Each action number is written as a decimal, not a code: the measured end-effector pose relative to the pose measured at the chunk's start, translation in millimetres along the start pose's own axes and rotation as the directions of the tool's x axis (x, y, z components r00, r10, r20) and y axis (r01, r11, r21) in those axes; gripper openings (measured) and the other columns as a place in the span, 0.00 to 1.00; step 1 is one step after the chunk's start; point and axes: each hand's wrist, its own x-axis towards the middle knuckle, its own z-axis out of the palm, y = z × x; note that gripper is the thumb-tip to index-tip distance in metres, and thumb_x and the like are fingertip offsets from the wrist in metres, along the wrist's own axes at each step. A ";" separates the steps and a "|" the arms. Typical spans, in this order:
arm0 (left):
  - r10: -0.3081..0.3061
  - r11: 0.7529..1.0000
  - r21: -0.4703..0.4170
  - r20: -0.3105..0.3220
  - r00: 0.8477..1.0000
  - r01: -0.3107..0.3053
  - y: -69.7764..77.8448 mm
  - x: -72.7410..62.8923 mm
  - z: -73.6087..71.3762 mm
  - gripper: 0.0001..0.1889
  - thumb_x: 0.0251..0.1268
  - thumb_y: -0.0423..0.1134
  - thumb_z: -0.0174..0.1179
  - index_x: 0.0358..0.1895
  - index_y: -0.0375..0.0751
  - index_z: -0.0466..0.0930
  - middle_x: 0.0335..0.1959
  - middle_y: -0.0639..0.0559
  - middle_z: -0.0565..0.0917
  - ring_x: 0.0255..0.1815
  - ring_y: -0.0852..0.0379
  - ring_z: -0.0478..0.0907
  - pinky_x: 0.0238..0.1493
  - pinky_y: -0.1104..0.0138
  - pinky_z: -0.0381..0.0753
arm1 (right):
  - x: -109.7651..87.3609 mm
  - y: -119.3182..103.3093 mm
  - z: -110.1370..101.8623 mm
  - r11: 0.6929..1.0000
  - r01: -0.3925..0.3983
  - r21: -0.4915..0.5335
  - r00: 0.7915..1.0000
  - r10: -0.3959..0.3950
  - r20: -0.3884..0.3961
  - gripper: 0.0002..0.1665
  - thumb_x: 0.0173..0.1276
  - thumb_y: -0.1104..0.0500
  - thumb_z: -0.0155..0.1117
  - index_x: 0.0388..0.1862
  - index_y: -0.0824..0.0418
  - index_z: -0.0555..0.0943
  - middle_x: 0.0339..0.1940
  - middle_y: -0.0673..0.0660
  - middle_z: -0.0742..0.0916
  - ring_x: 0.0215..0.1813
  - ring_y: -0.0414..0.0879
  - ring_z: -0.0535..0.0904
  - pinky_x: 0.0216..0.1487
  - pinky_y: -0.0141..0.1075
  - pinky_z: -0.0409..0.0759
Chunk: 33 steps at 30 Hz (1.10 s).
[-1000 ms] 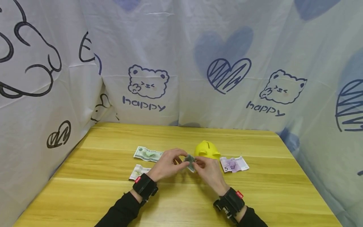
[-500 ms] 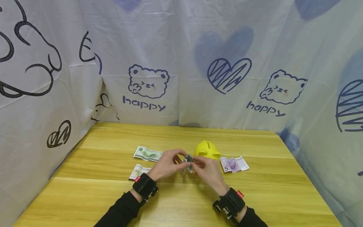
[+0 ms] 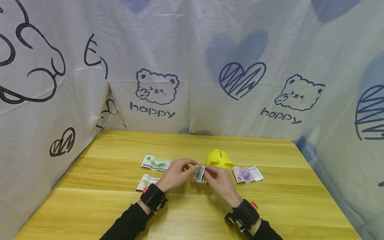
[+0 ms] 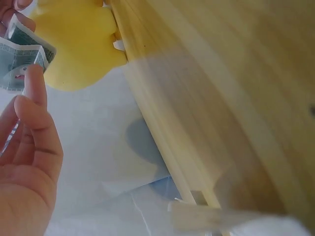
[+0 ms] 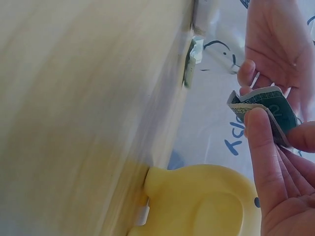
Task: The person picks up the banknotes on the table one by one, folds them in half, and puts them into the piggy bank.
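Above the table, in the head view, a folded green-grey banknote (image 3: 200,173) is between both hands. My left hand (image 3: 177,174) holds its left edge with thumb and index finger. At its right edge, my right hand (image 3: 222,184) pinches it between thumb and index finger. The right wrist view shows the banknote (image 5: 279,112) creased into layers, with a printed 2 visible. Just behind the right hand stands a yellow piggy bank (image 3: 218,158) with a slot on top; the hand covers part of its front.
Left of the hands lie a green banknote (image 3: 154,163) and a pale banknote (image 3: 146,181), partly covered by the left hand and wrist. A purple banknote (image 3: 247,174) marked 5 lies right of the piggy bank. A printed cloth (image 3: 198,100) hangs behind the wooden table (image 3: 192,213).
The banknote has turned between my fingers and now looks flatter and narrower, its printed face toward me. Both hands have stayed nearly in place; my left thumb has risen slightly.
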 end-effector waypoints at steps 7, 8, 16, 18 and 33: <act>0.044 0.999 0.018 -0.059 0.997 -0.043 -1.1 0.9 2.0 0.06 0.66 0.37 0.64 0.44 0.45 0.86 0.39 0.54 0.88 0.30 0.62 0.80 0.29 0.71 0.80 | -0.7 -2.5 1.1 0.998 -0.050 0.031 0.999 0.050 0.000 0.13 0.72 0.62 0.61 0.52 0.61 0.85 0.37 0.57 0.90 0.27 0.44 0.86 0.25 0.31 0.83; 0.047 0.999 0.018 -0.063 0.997 -0.046 -1.0 0.9 2.1 0.06 0.65 0.37 0.65 0.43 0.45 0.86 0.39 0.54 0.88 0.30 0.62 0.81 0.29 0.71 0.80 | -0.8 -2.7 1.2 0.998 -0.054 0.036 0.999 0.054 0.000 0.13 0.72 0.62 0.61 0.52 0.61 0.85 0.37 0.57 0.90 0.27 0.45 0.86 0.25 0.31 0.83; 0.059 0.998 0.037 -0.089 0.994 -0.056 -2.6 0.8 3.5 0.06 0.64 0.37 0.66 0.42 0.45 0.86 0.37 0.54 0.88 0.29 0.62 0.81 0.29 0.72 0.80 | -1.3 -1.1 1.7 0.994 -0.068 0.090 0.998 0.068 0.006 0.13 0.76 0.55 0.56 0.45 0.57 0.87 0.32 0.55 0.90 0.27 0.54 0.86 0.25 0.35 0.84; 0.068 0.997 0.046 -0.098 0.993 -0.064 -2.3 0.5 3.4 0.06 0.64 0.37 0.66 0.42 0.44 0.86 0.37 0.53 0.88 0.29 0.62 0.81 0.29 0.72 0.80 | -1.3 -0.5 2.0 0.992 -0.075 0.101 0.997 0.075 0.009 0.16 0.77 0.51 0.55 0.42 0.57 0.88 0.30 0.55 0.90 0.27 0.54 0.86 0.25 0.36 0.84; 0.090 0.995 0.042 -0.114 0.989 -0.085 1.8 -0.1 3.9 0.06 0.66 0.38 0.64 0.42 0.43 0.86 0.36 0.52 0.88 0.30 0.61 0.81 0.29 0.73 0.79 | -0.9 -0.2 4.2 0.999 -0.047 -0.005 0.999 0.047 -0.007 0.10 0.66 0.57 0.69 0.43 0.59 0.87 0.29 0.54 0.90 0.26 0.52 0.87 0.22 0.29 0.80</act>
